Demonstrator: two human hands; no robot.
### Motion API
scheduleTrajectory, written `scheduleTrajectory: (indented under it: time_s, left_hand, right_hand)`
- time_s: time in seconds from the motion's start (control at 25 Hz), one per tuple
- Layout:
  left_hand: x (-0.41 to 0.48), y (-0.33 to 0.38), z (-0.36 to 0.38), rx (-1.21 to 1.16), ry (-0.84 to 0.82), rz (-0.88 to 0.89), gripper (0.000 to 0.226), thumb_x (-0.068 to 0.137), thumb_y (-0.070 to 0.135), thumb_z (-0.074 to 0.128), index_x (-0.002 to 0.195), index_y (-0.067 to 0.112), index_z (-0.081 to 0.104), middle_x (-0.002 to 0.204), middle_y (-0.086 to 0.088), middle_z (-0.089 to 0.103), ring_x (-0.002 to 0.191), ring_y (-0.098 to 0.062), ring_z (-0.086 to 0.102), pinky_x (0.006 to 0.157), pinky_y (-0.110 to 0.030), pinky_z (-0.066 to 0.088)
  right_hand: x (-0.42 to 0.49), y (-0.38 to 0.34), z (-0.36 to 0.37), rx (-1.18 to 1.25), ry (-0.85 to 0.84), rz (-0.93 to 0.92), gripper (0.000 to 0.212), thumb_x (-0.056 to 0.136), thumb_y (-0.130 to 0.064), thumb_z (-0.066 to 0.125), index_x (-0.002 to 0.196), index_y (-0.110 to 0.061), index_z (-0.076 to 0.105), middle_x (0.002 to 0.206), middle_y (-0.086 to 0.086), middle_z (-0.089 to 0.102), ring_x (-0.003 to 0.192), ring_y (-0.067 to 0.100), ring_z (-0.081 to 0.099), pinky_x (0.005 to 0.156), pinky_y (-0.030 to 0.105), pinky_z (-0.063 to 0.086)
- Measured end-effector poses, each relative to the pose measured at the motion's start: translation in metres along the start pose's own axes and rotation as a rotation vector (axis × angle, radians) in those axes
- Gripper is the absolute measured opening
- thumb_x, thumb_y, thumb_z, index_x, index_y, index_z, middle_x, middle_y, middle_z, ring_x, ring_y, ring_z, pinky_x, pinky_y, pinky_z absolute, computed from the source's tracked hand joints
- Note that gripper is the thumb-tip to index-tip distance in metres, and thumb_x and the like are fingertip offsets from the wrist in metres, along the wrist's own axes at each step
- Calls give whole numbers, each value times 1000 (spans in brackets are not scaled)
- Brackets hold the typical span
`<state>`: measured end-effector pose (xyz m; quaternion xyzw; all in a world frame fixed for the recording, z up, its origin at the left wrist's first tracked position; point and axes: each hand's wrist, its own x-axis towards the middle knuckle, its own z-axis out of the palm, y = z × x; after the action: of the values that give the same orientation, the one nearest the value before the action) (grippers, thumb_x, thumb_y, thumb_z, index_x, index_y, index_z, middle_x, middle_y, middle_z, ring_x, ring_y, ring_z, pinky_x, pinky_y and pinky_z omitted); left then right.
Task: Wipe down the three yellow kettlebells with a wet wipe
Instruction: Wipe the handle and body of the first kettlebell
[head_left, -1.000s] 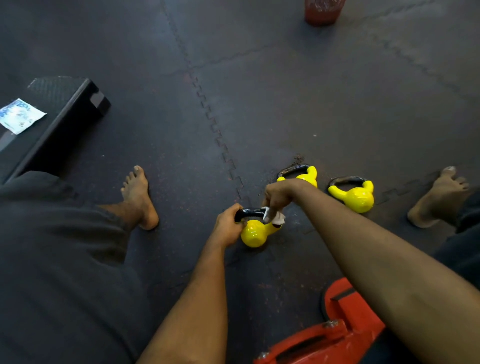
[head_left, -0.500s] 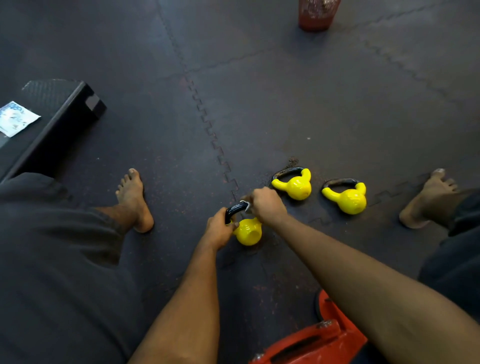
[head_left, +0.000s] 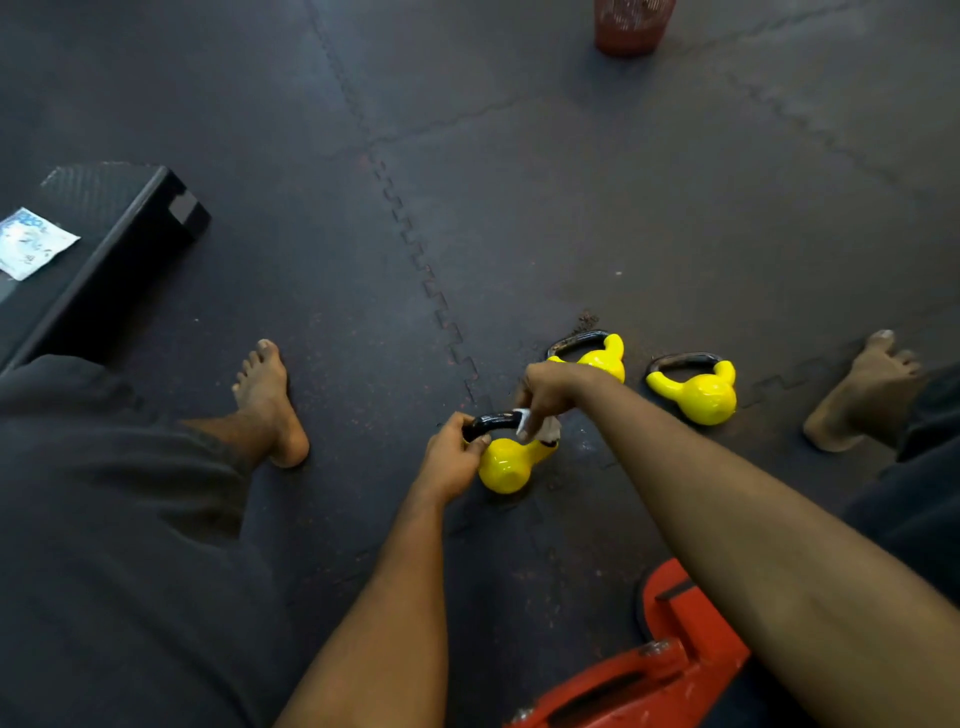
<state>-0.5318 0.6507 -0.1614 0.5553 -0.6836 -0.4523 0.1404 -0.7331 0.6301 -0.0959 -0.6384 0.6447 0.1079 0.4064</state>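
Observation:
Three yellow kettlebells with black handles lie on the dark rubber floor. The nearest kettlebell (head_left: 503, 466) is tilted; my left hand (head_left: 452, 456) grips the left end of its handle. My right hand (head_left: 545, 391) pinches a white wet wipe (head_left: 540, 427) round the right end of that same handle. A second kettlebell (head_left: 602, 358) lies just behind my right hand, partly hidden by it. The third kettlebell (head_left: 701, 392) lies further right, untouched.
My bare feet rest at left (head_left: 270, 405) and right (head_left: 862, 395). A black bench (head_left: 119, 234) at far left carries a wipe packet (head_left: 28, 247). A red metal frame (head_left: 660, 660) sits near the bottom; a reddish mesh bin (head_left: 631, 23) stands at the top.
My right hand with the wipe slid along the handle, left and then back to its right end. The kettlebell tilted a little in my left hand's grip.

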Motion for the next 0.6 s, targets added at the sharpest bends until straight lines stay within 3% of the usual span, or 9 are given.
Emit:
scheduleTrajectory:
  time_s: [0.12, 0.2, 0.28, 0.36, 0.48, 0.6]
  left_hand:
    - [4, 2, 2, -3, -93, 42, 40, 86, 4, 62, 125, 9, 60, 126, -4, 62, 118, -15, 56, 102, -25, 41]
    - [9, 1, -1, 4, -135, 58, 38, 82, -3, 61, 117, 10, 66, 131, -4, 60, 124, -16, 53, 109, -29, 38]
    - [12, -1, -6, 22, -120, 42, 36, 80, -1, 64, 112, 15, 69, 123, -3, 66, 118, -16, 58, 105, -32, 43]
    - [12, -3, -10, 36, -108, 12, 33, 81, 8, 69, 112, 19, 68, 108, -3, 71, 104, -17, 64, 95, -32, 50]
    - [10, -4, -13, 63, -130, -3, 29, 84, 12, 68, 112, 18, 63, 95, -4, 68, 91, -20, 61, 85, -33, 48]
    - [7, -4, -12, 87, -129, -22, 28, 85, 12, 64, 113, 18, 59, 99, -7, 65, 92, -23, 58, 86, -36, 47]
  right_hand:
    - [-6, 10, 11, 286, -299, 32, 31, 73, -31, 84, 96, -12, 76, 88, 5, 73, 83, 18, 67, 78, 30, 57]
    - [-8, 18, 30, 462, -313, -17, 37, 75, -32, 81, 100, -6, 75, 92, 8, 73, 86, 18, 66, 85, 33, 54]
    - [-8, 23, 43, 640, -246, -76, 38, 75, -34, 81, 101, -6, 76, 96, 8, 75, 89, 18, 67, 88, 35, 54]
    - [-4, 24, 43, 663, -103, -96, 34, 74, -37, 81, 96, -13, 78, 96, 4, 76, 89, 15, 68, 89, 34, 54]
    - [6, 23, 39, 608, 163, -75, 26, 72, -42, 82, 86, -20, 79, 80, -1, 71, 74, 13, 56, 69, 33, 46]
    - [7, 26, 43, 656, 281, -76, 24, 76, -41, 78, 86, -19, 78, 69, 1, 60, 67, 14, 45, 60, 30, 36]
